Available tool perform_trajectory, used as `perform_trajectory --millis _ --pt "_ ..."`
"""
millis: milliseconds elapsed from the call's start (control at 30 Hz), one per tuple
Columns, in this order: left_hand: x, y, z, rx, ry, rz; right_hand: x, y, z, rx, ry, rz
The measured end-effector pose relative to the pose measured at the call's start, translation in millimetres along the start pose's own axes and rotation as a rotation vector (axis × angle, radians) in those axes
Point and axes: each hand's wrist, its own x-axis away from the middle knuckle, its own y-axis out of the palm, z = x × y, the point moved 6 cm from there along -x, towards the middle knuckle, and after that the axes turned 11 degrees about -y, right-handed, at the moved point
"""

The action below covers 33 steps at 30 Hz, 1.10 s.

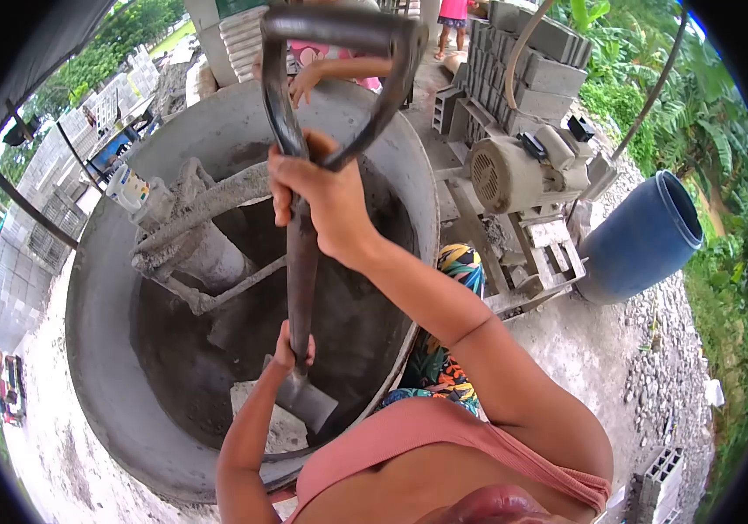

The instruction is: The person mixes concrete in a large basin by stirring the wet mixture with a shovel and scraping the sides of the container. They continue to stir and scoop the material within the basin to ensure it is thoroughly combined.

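Observation:
A shovel [301, 271] with a dark shaft and D-shaped handle stands nearly upright over a large round grey tub [99, 349]. My right hand [326, 196] grips the shaft just below the handle. Lower down, my left hand [291, 349] is wrapped round the shaft just above the metal blade [311, 403]. The blade lies over the near part of the tub, beside a pale block-like piece [271, 421]. Dark grey material [243, 349] covers the tub floor. A mortar-crusted mixing frame [208, 214] sits inside the tub.
Another person's hand [306, 80] reaches over the far rim. Farther back stands a person in pink [453, 13]. On the right are a motor [509, 175] on a wooden stand, a blue barrel [640, 237], stacked concrete blocks [549, 74] and gravel [667, 375].

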Motion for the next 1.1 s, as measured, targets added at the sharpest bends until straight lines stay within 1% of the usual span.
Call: perform_trajectory --millis 100,133,200,233,267,300,333,433,567,633,667,733,767,833,867,900,933,967,1033,1067,1100 --pt "-14 25 16 0.071 0.083 -0.065 -16 27 -26 0.023 0.007 -0.120" --pt "-14 30 16 0.063 0.080 -0.061 -15 34 -29 0.016 0.001 -0.116" --pt "-16 37 19 -0.006 0.116 -0.015 -5 61 -19 0.041 0.127 -0.255" --pt "-15 38 21 -0.039 0.135 0.005 2 68 -14 0.039 0.123 -0.252" --pt "-13 37 21 -0.045 0.135 0.004 9 74 -7 0.084 0.055 -0.266" --pt "-10 39 22 0.018 0.145 -0.057 11 80 1 0.129 -0.014 -0.280" --pt "-7 40 24 0.079 0.156 -0.117 10 82 14 0.139 -0.024 -0.280" --pt "-3 34 24 0.058 0.176 -0.143 11 92 23 0.113 0.001 -0.281" --pt "3 30 29 0.074 0.203 -0.043 17 108 30 0.097 0.050 -0.394" --pt "4 30 23 0.152 0.146 -0.080 17 111 31 0.117 -0.057 -0.368" --pt "3 30 23 0.163 0.150 -0.077 17 112 31 0.115 -0.048 -0.376" --pt "2 29 22 0.079 0.181 -0.053 18 108 32 0.100 0.047 -0.361" --pt "0 30 22 0.084 0.179 -0.053 16 107 28 0.102 0.053 -0.360" --pt "1 29 29 0.101 0.221 -0.077 10 109 21 0.044 0.120 -0.423" --pt "4 32 38 0.154 0.265 -0.062 5 111 19 0.041 0.113 -0.422" --pt "5 34 48 0.140 0.270 -0.060 -2 114 14 0.047 0.031 -0.444" --pt "6 33 56 0.101 0.275 -0.009 -9 118 8 0.053 -0.051 -0.467" --pt "6 29 61 0.069 0.280 0.043 -13 119 1 0.050 -0.060 -0.471" --pt "2 23 63 0.081 0.308 0.076 -12 122 -3 0.063 0.101 -0.549" --pt "2 21 64 0.104 0.346 0.090 -6 123 3 0.062 0.113 -0.550" --pt "2 18 62 0.126 0.385 0.105 3 125 12 0.038 0.081 -0.557"
